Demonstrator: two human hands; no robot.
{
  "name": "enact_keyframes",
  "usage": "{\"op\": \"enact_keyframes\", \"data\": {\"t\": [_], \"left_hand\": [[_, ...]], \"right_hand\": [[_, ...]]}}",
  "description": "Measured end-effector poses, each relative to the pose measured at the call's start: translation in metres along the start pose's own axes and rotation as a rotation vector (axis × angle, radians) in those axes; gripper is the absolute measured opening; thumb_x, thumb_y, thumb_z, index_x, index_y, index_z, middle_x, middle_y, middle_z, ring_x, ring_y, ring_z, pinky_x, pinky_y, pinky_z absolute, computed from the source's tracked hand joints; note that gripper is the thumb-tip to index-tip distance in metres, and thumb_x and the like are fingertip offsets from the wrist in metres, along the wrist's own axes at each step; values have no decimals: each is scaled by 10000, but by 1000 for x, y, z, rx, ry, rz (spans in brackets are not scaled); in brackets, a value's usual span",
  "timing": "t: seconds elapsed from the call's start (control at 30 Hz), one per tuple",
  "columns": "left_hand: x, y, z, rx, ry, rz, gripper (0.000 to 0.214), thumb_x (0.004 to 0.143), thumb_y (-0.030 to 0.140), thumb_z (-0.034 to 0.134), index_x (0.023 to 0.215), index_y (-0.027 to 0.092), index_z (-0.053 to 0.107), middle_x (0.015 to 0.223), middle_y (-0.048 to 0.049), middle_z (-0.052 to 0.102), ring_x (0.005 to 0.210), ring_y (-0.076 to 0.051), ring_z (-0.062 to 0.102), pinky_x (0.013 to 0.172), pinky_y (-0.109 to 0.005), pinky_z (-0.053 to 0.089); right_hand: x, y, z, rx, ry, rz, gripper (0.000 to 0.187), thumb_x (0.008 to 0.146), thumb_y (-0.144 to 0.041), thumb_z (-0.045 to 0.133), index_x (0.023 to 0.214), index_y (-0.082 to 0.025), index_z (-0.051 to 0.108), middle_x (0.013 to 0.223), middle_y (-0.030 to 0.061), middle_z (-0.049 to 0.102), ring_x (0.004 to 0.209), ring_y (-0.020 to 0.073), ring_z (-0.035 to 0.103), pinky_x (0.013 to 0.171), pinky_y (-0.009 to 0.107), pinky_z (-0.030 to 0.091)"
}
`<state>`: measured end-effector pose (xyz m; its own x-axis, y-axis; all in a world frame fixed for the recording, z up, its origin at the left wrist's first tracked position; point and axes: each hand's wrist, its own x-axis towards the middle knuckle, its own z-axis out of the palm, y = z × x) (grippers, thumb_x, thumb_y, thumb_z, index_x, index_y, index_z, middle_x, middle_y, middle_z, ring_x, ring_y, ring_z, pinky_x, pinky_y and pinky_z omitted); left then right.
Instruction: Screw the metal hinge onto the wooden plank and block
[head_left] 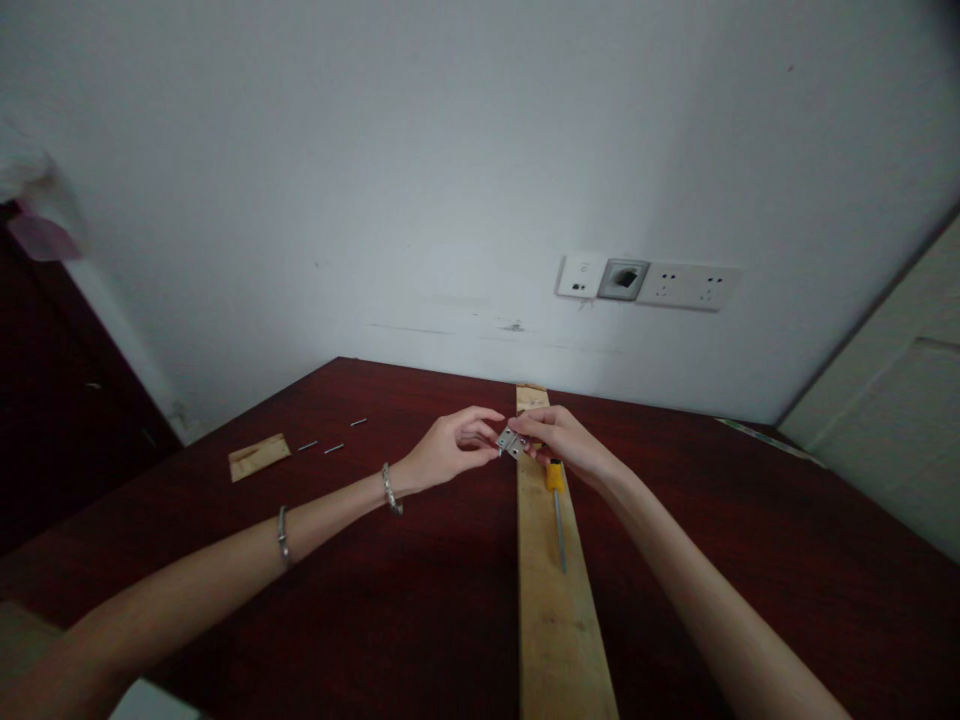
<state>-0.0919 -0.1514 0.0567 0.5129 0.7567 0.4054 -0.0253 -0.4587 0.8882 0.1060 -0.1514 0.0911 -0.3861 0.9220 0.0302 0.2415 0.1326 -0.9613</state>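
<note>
A small silver metal hinge point(513, 441) with several holes is held up over a long wooden board point(559, 630). My right hand point(564, 437) pinches the hinge's upper right side between thumb and fingers. From the left, my left hand point(454, 445) meets the hinge's left corner, its index finger raised above and its thumb below. A tiny shiny piece, perhaps a screw, shows by the left thumb tip. Just below my right hand, a screwdriver point(556, 480) with a yellow handle lies along the board, its shaft toward me.
On the dark red tabletop point(420, 590), several screws point(334, 448) and a short wooden piece point(259, 457) lie at the left. The board reaches almost to the white wall point(420, 200) at the back. Wall sockets point(686, 286) are above the table at the right.
</note>
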Motion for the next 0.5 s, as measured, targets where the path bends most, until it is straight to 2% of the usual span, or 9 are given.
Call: {"op": "enact_keyframes", "data": {"t": [0.17,0.37,0.5], "left_hand": [[-3,-2,3,-33,6,-26,447,738,144,686,1147,148,506,935,-55,686,850,-144,668,864,-353,509],[-5,2,2,-7,31,-16,426,762,167,670,1152,152,497,860,-30,681,820,-142,666,853,-349,509],[-6,4,1,25,69,0,354,764,166,670,1079,157,508,828,-17,669,788,-138,662,819,-330,517]], "right_hand": [[2,3,2,14,-2,0,373,699,-504,666,582,-159,581,514,-29,506,447,60,417,397,196,278],[3,7,2,-7,-15,4,405,716,-530,644,592,-147,599,498,-29,495,435,51,406,392,187,264],[5,8,2,-3,-15,17,398,718,-521,647,601,-144,608,494,-29,497,437,50,406,396,184,270]]}}
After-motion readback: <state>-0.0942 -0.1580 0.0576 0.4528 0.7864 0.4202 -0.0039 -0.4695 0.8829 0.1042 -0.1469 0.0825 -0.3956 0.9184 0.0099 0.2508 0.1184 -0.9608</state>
